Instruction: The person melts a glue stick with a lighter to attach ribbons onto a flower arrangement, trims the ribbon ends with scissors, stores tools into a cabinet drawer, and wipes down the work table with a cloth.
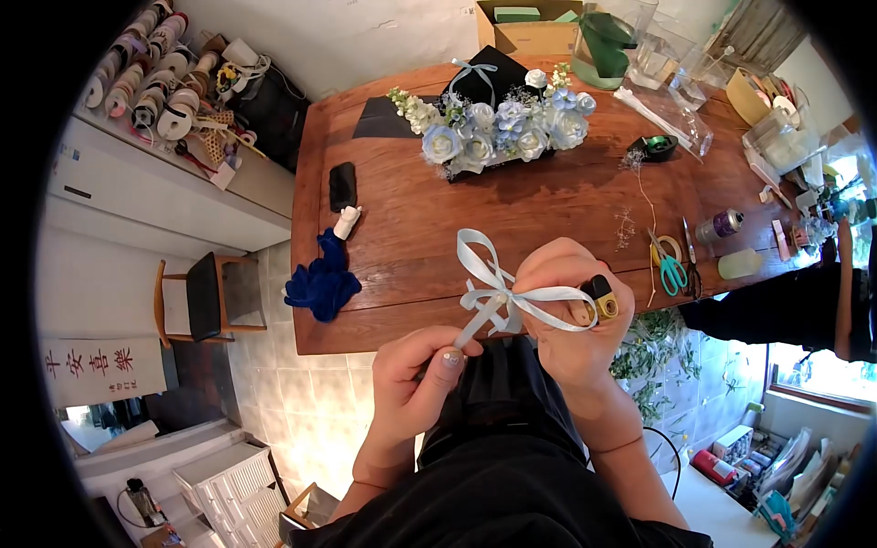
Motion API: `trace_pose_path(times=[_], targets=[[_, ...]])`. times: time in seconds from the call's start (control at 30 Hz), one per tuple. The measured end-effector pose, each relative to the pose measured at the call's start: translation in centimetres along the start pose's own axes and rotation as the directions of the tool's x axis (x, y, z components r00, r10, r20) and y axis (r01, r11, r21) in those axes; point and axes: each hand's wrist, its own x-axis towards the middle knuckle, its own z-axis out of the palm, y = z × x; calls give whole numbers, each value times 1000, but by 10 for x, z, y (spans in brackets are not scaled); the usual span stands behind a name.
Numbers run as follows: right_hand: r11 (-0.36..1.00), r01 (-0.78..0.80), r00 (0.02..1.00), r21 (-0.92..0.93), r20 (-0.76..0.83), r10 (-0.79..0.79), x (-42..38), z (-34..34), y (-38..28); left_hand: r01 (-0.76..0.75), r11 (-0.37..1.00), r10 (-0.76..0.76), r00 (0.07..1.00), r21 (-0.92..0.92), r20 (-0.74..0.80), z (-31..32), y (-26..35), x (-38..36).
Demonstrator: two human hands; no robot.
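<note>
A pale blue ribbon bow [498, 297] is held up in front of me, just above the table's near edge. My left hand [411, 379] pinches one ribbon tail between thumb and forefinger. My right hand [585, 329] is closed around the other side of the bow, beside its knot. A small black and gold object [600, 300] shows in the same hand; its kind I cannot make out. Farther back stands a black box of white and blue flowers [507, 132], with a thin blue bow [475, 70] on its black rear part.
On the wooden table [411, 247], a dark blue cloth [324, 283] lies left. Teal-handled scissors [671, 269], a spray can [720, 226] and a tape dispenser [653, 148] lie right. Another person's arm [844, 292] shows at the far right. Ribbon spools [178, 119] fill a shelf.
</note>
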Motion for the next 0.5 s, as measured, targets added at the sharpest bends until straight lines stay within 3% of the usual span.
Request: trace_pose_path(times=[0.5], targets=[[991,-112,993,71,-22,114,-1,5,2,-38,986,45,998,163,-41,-8,-1,3]])
